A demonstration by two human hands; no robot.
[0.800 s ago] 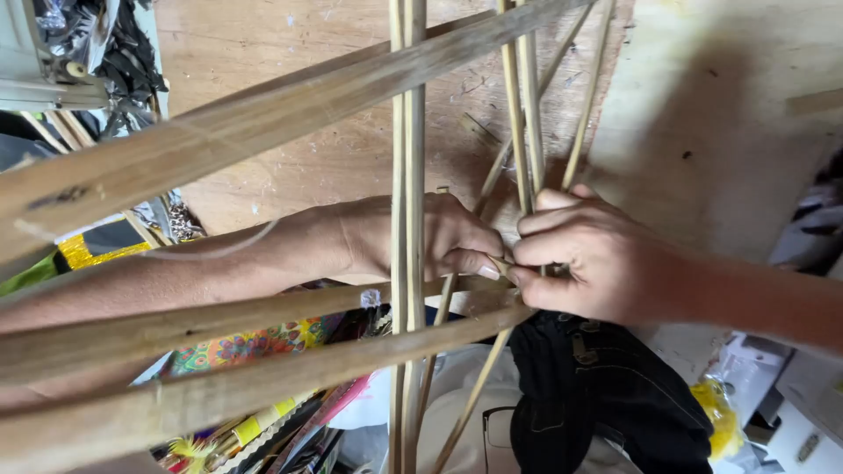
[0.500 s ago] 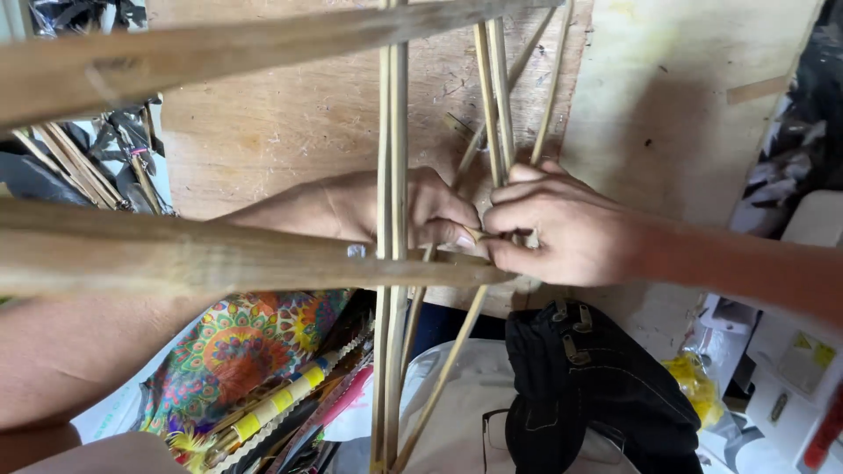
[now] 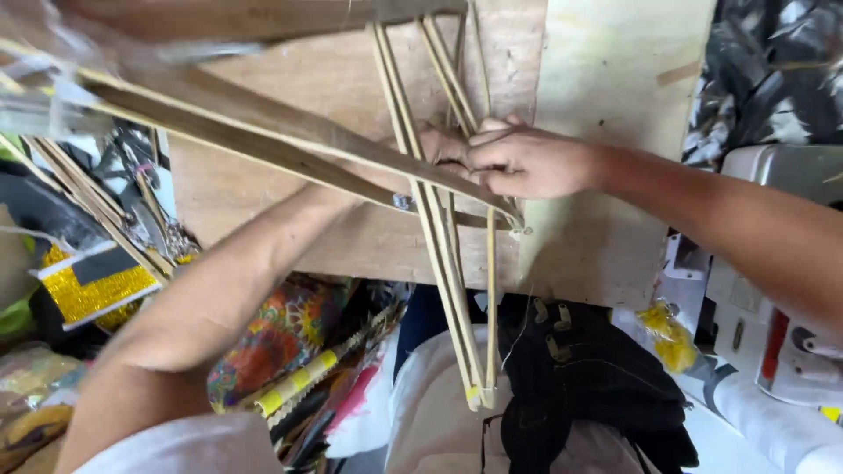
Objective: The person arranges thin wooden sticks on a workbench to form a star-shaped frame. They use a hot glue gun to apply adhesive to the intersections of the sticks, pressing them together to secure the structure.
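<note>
Right hand (image 3: 527, 162) and left hand (image 3: 439, 149) meet fingertip to fingertip over a wooden board (image 3: 351, 228), both closed in a pinch on the crossing point of thin bamboo sticks (image 3: 439, 246). The left hand is partly hidden behind the sticks. From the hands, paired sticks run down toward the person and end just above black cloth (image 3: 580, 386); broader slats (image 3: 263, 140) slant away to the left. Colourful patterned fabric (image 3: 281, 333) lies below the left forearm.
</note>
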